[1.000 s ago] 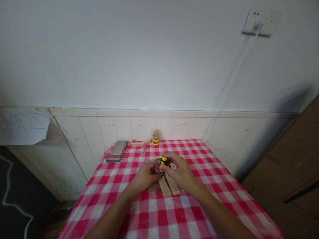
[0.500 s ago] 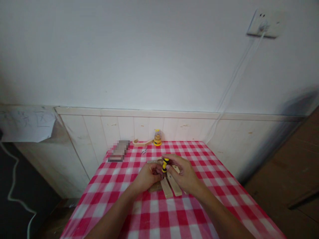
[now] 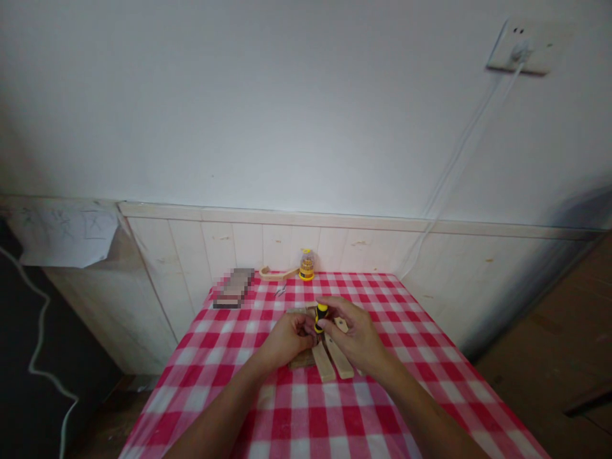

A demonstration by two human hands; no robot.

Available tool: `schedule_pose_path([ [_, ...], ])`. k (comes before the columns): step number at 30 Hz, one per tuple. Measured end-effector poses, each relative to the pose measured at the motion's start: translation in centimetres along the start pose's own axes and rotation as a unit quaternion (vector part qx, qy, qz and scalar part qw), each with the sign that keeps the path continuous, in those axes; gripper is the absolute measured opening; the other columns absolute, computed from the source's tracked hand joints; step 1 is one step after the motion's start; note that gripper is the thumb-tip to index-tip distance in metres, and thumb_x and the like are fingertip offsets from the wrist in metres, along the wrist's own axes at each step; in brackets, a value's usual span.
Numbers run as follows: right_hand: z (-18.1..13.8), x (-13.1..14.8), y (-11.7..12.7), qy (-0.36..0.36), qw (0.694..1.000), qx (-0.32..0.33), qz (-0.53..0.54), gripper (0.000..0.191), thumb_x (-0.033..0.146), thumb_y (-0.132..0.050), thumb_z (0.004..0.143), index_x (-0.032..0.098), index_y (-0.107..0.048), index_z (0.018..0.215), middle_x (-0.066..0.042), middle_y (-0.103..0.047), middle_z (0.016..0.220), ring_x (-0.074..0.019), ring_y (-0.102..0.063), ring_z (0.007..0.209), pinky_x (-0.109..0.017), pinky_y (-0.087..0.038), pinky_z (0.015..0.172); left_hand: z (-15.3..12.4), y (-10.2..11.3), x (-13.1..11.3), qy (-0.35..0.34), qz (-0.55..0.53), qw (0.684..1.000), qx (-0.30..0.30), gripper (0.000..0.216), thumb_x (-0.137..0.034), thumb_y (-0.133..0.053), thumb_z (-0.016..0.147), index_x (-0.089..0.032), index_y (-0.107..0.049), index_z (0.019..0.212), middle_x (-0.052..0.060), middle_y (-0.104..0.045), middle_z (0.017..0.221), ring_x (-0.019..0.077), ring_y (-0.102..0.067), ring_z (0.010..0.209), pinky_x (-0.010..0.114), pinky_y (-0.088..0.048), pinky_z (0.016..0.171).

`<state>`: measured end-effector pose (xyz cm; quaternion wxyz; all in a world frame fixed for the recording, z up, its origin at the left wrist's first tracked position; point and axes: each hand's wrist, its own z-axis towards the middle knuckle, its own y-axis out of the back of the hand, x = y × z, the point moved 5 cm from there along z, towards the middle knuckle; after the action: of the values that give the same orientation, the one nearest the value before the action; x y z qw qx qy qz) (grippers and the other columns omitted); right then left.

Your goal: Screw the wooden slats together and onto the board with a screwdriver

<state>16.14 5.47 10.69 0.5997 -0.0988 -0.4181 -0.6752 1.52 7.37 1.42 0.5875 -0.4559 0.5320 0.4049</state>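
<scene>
My right hand (image 3: 358, 335) is closed around the yellow-and-black handle of a screwdriver (image 3: 320, 317), which stands nearly upright with its tip low. My left hand (image 3: 289, 341) is closed beside the lower end of the screwdriver, its fingertips pinched near the shaft; what they hold is hidden. Below both hands, pale wooden strips (image 3: 325, 366) fan out toward me over a brown wooden piece (image 3: 301, 361). Small dark spots, perhaps holes or screws, show on the strips. The screwdriver's tip cannot be made out.
A red-and-white checked cloth (image 3: 287, 421) covers the table. Toward the wall stand a yellow-capped bit container (image 3: 306, 265), a curved wooden piece (image 3: 277, 276), small metal pieces (image 3: 280, 290) and a pixelated flat object (image 3: 234, 289). A plugged socket (image 3: 528, 51) is on the wall.
The whole view has shifted slightly, moving the scene a little to the right. The screwdriver has turned a bit more upright in my right hand. My left hand keeps its place beside it.
</scene>
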Motion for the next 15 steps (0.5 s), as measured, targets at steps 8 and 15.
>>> schedule_pose_path([
  [8,0.12,0.52,0.02,0.002,1.000,-0.006,0.002,0.034,0.019,-0.070,0.086,0.027,-0.070,0.118,-0.004,-0.076,0.098,-0.0189,-0.071,0.082,-0.031,-0.059,0.075,0.08,0.22,0.28,-0.006,0.004,1.000,0.000,0.017,-0.013,-0.079,0.057,-0.014,-0.069,0.071,0.000,-0.069,0.067,0.0121,-0.059,0.062,0.024,-0.043,0.063],
  [15,0.24,0.86,0.06,0.042,0.999,0.011,-0.005,0.032,0.018,-0.067,0.088,0.030,-0.073,0.117,-0.004,-0.076,0.098,-0.0200,-0.071,0.087,-0.034,-0.058,0.080,0.15,0.16,0.52,-0.020,0.000,1.000,0.009,0.014,-0.014,-0.079,0.058,-0.015,-0.071,0.070,0.001,-0.071,0.069,0.0128,-0.059,0.064,0.024,-0.044,0.063],
])
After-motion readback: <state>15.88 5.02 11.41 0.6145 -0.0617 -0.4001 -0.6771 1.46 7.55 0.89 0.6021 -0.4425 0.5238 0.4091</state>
